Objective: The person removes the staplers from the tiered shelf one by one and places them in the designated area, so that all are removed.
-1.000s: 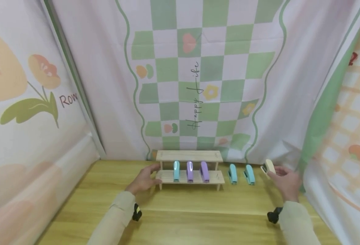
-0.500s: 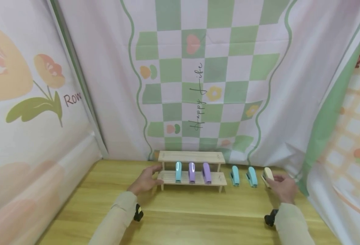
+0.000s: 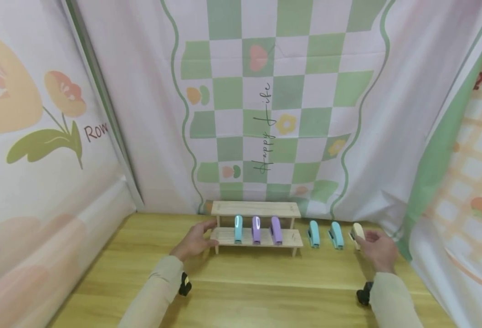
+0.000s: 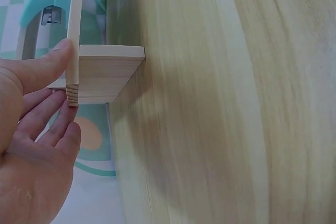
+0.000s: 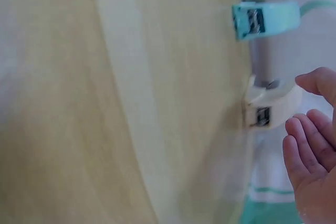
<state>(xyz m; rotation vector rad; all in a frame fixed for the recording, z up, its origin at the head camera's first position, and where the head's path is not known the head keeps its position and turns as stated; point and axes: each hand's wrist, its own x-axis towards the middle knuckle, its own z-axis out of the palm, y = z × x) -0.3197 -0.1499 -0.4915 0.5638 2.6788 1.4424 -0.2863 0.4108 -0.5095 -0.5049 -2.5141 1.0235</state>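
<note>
In the head view my left hand (image 3: 194, 240) holds the left end of a two-tier wooden shelf (image 3: 224, 238). The left wrist view shows its thumb over the board (image 4: 73, 30) and its fingers on the other side. On the lower tier stand a teal stapler (image 3: 238, 229) and two purple staplers (image 3: 256, 230). At the right, my right hand (image 3: 379, 249) pinches a cream stapler (image 3: 357, 233) that stands on the table. Its thumb reaches the stapler's upper part in the right wrist view; the hand partly hides the stapler in the head view.
Two teal staplers (image 3: 314, 234) stand in a row between the shelf and the cream stapler. The wooden table (image 3: 265, 291) ends at a checked curtain (image 3: 282, 150) behind the shelf. Patterned cloth (image 3: 40, 205) hangs on the left and right sides.
My right hand has lowered the cream stapler onto the table, beside the teal ones, and it now stands straighter. My left hand has stayed on the shelf. The head view has shifted slightly.
</note>
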